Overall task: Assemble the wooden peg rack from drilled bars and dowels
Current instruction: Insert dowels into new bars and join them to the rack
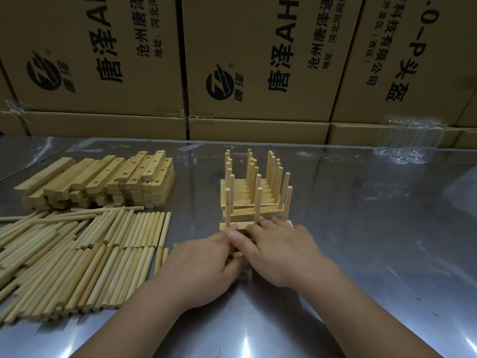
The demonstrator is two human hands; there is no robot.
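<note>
Hands together: right hand (281, 251) lay flat-fingered on the pale drilled wooden bar (229, 225); left hand (204, 262) touched it by the thumb, grip hidden. Bar ran crosswise just beyond both, round light dowels (258, 205) upright; finished racks (242, 189) stood behind.

Down at six o'clock: left hand (204, 259) pinching, right hand (281, 251) pressing flat-fingered on a pale wooden bar with three upright dowels (232, 226). Just behind at twelve, a row of finished light-wood peg racks (247, 195). At ten, stacked drilled wooden bars (103, 179); at eight, loose round dowels (90, 254) lying across the shiny metal table (361, 228).
</note>
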